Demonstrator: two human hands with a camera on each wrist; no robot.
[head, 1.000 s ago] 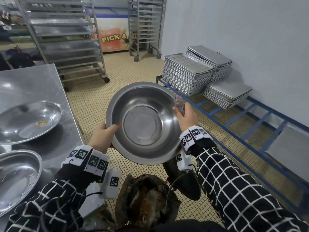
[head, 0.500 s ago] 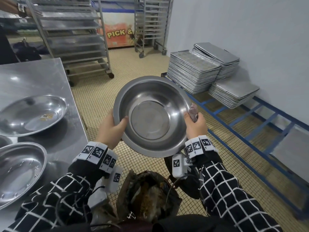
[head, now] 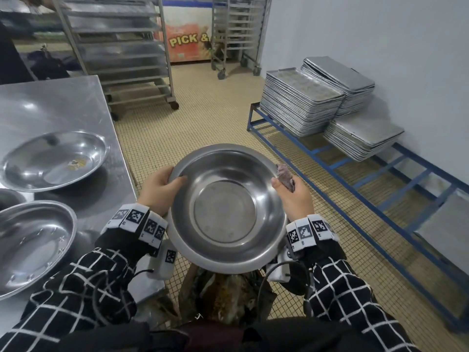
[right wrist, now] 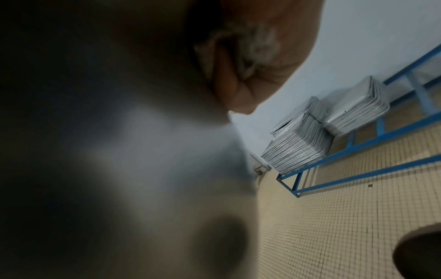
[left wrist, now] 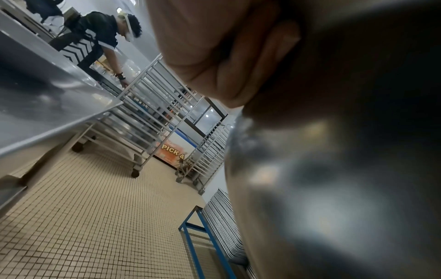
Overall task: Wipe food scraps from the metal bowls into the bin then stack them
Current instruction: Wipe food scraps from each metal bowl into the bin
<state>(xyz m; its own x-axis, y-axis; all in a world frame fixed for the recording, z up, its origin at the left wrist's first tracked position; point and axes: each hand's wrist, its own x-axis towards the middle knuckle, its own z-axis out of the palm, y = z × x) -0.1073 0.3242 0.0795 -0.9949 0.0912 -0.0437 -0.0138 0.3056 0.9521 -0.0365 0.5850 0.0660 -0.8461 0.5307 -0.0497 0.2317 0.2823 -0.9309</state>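
The metal bowl (head: 228, 207) is held above the bin (head: 228, 298) by its rim: the left hand (head: 158, 190) grips one side, the right hand (head: 295, 196) the other, with a crumpled cloth (head: 285, 175) pinched against it. It is judged light, rigid and slippery, so it is best gripped at the rolled rim.

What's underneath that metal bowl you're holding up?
Below the held bowl sits the bin, with brownish scraps showing at its near edge. The bowl covers the rest of the bin's opening, so its contents there stay unseen.
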